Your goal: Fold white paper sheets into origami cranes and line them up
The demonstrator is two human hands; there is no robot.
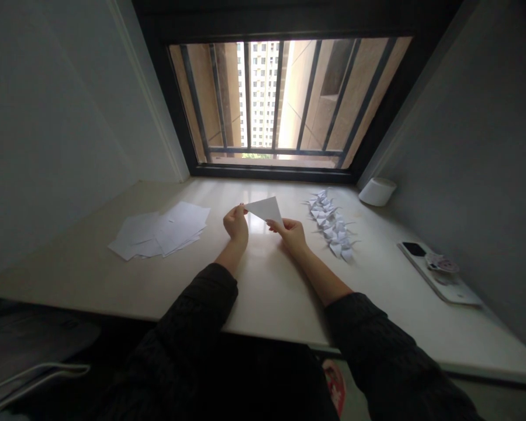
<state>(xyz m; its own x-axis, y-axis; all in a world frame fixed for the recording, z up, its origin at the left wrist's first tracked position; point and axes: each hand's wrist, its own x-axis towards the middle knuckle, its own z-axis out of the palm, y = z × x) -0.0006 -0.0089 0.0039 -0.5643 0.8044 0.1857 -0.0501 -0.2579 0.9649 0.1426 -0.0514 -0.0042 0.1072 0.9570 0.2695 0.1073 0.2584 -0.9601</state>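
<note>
Well, the badge (442,263) on the phone (454,290) is too blurred to read from here. Counter (272,298) stretches between loose sheets (182,227) and a row of folded paper cranes (332,225) — right to its front edge. Over that stretch, arms reaching forward, the left hand (236,222) pinches a folded paper's (265,208) pointed tip — the right hand (291,234) grips its lower right corner.

Dark window frame (272,171) with bars (263,150); peripheral items.
White cylindrical object (377,192): near right wall (477,175). Phone (458,292): flat, decorated attachment (442,263) on upper face. Red slipper (335,389): partly visible, below.
</note>
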